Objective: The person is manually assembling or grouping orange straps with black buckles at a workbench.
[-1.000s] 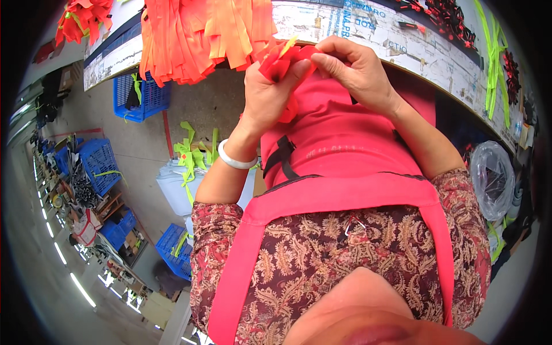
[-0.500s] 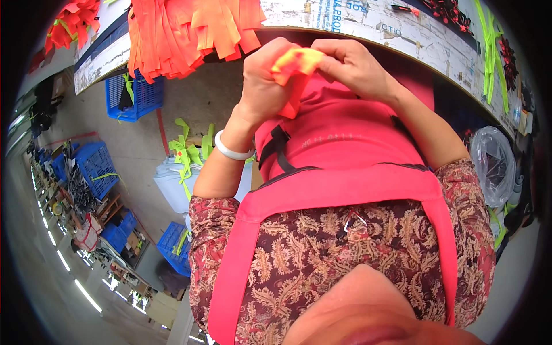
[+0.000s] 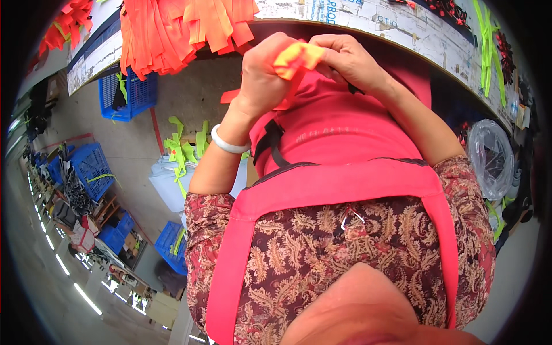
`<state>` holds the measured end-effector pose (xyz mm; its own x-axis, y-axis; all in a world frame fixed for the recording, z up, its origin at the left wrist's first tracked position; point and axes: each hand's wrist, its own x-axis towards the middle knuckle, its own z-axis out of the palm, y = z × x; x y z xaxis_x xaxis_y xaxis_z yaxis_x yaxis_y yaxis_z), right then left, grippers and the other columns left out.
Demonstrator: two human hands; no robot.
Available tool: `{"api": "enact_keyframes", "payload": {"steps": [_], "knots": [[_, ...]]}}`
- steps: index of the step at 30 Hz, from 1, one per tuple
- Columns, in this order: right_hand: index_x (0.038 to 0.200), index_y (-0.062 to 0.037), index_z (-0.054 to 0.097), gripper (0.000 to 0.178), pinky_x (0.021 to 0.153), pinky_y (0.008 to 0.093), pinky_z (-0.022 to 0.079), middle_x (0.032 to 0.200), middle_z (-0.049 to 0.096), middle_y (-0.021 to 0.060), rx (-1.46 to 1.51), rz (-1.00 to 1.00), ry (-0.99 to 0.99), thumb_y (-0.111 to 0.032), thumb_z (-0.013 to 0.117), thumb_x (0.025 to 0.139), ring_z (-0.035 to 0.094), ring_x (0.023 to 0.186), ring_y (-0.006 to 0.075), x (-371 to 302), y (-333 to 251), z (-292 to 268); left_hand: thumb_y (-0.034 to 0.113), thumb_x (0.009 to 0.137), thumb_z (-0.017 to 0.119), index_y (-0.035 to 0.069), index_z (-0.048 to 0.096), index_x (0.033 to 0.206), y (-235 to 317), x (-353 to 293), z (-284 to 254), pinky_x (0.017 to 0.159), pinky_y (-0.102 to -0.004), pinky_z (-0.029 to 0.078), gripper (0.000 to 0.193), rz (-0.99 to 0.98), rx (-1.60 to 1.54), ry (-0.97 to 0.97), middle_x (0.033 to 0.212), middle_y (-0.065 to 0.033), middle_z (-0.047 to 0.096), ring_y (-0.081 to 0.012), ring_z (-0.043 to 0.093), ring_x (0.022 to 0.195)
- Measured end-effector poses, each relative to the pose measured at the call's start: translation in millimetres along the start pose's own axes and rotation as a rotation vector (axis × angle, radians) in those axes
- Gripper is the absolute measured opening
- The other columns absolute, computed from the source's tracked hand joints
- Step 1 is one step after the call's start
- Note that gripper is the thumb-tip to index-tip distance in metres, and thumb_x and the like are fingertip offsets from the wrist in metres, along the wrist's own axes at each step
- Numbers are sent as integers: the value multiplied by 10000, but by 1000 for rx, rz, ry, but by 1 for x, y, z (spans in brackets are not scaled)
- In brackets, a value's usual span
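My left hand (image 3: 265,76), with a white bangle at the wrist, is closed around an orange and yellow fabric strip (image 3: 297,59) bunched up at its fingers. An orange tail of the cloth pokes out beside that wrist. My right hand (image 3: 349,62) pinches the strip's right end with thumb and fingers. A small dark piece (image 3: 355,89) shows below the right palm; its kind is unclear. Both hands are close together over my pink apron (image 3: 345,132), just in front of the table edge. On the table to the left, a pile of orange strips (image 3: 158,37) hangs over the edge.
The worktable (image 3: 397,34) has a worn, papered top. Yellow-green strips (image 3: 489,52) and dark red-tipped pieces (image 3: 448,11) lie at its right. A blue crate (image 3: 127,96) stands below the left side, and a clear plastic bag (image 3: 490,158) is at the right.
The view has shifted slightly. The orange tail that hung below my left hand now sticks out past its wrist, and a dark piece shows under my right palm.
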<state>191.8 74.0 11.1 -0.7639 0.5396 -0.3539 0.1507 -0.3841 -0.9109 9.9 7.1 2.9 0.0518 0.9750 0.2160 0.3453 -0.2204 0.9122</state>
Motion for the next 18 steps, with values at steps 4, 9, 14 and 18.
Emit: {"api": "enact_keyframes", "payload": {"steps": [4, 9, 14, 18], "knots": [[842, -56, 610, 206, 477, 185, 305, 626, 446, -61, 13, 56, -9, -215, 528, 943, 369, 545, 8, 0, 7, -4, 44, 801, 698, 12, 618, 880, -3, -5, 4, 597, -262, 466, 117, -94, -86, 39, 701, -63, 594, -104, 567, 647], [875, -16, 582, 218, 530, 207, 319, 657, 409, -54, -292, -281, 25, -215, 528, 948, 354, 608, 21, 3, 12, -1, -15, 858, 637, 10, 640, 930, -14, -6, 1, 619, -208, 450, 76, -326, -401, 33, 795, 26, 609, -46, 558, 739], [820, -46, 593, 196, 459, 191, 289, 609, 422, -65, 52, 36, 20, -184, 506, 927, 351, 525, 12, 4, 18, -2, 78, 804, 720, 26, 630, 890, -14, -7, 6, 604, -236, 461, 135, -21, 18, 14, 743, -6, 629, -50, 548, 679], [796, -74, 598, 206, 435, 184, 272, 594, 439, -82, 46, 45, 62, -200, 513, 935, 353, 492, 3, 3, 11, 1, 93, 799, 727, 20, 643, 941, -10, -8, 10, 630, -244, 477, 181, -211, -199, 60, 764, -17, 642, -61, 568, 695]]}}
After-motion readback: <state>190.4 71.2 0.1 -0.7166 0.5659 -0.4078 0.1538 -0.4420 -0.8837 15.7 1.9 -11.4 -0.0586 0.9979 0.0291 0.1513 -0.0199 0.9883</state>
